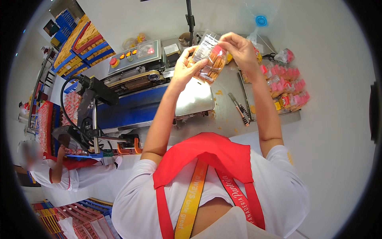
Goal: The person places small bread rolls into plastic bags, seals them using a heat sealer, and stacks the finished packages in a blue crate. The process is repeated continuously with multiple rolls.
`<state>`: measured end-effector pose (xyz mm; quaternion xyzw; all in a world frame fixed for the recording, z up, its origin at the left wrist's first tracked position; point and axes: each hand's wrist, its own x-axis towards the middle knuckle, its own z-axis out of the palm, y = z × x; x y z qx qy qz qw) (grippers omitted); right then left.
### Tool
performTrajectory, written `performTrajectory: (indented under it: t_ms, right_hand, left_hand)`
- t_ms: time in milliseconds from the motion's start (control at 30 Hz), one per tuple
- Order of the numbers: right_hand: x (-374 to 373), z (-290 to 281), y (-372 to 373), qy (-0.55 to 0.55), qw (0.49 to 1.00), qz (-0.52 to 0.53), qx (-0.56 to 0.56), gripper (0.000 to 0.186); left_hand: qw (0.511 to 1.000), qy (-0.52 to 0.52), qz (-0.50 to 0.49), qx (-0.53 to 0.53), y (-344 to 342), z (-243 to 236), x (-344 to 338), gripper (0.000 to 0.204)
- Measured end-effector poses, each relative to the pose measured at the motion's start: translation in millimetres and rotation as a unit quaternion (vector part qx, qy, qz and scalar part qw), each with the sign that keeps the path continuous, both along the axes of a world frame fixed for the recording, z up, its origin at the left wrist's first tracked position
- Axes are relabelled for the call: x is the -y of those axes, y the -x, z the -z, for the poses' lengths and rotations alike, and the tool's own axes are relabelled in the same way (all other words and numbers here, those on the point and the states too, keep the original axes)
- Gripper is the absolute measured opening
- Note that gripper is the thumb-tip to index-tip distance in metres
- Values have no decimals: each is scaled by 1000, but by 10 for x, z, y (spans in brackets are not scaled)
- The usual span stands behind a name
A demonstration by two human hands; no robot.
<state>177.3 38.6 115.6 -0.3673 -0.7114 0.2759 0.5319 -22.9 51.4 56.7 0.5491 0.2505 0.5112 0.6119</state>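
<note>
My left hand [185, 69] is wrapped around the side of a clear plastic packet of golden-brown baked sticks or biscuits [213, 65], with a white printed label on it. The packet is held up tilted above the end of a sealing machine with a blue conveyor belt [133, 107]. At the packet's upper right edge, next to a red patch, the fingers of my right hand [240, 47] pinch together on the plastic. Exactly what the right fingertips grip is partly hidden.
Several similar packets with pink-red ends [284, 85] lie in a tray at the right. Slim cutter-like tools [240, 109] and crumbs lie on the metal table [225, 113]. A control panel [139, 55] stands behind the belt. At the left, a co-worker [59, 171] works near stacked crates [85, 44].
</note>
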Motion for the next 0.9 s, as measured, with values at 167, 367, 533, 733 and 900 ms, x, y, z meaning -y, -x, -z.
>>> performTrajectory:
  t_ms: [167, 367, 533, 733, 900]
  right_hand:
    - [28, 231, -192, 63, 996, -19, -59, 21]
    - [1, 325, -118, 98, 993, 16, 57, 29]
    - [-106, 548, -20, 210, 929, -13, -303, 37]
    - [-157, 676, 136, 240, 836, -93, -485, 40]
    - [29, 649, -48, 317, 810, 58, -489, 40]
  left_hand:
    - [982, -56, 74, -163, 207, -266, -190, 58]
    - [924, -88, 57, -368, 112, -427, -444, 59]
    - [979, -7, 203, 3, 198, -353, -685, 82]
    - [973, -207, -4, -101, -530, -131, -439, 109]
    - [998, -47, 30, -16, -602, -272, -457, 78]
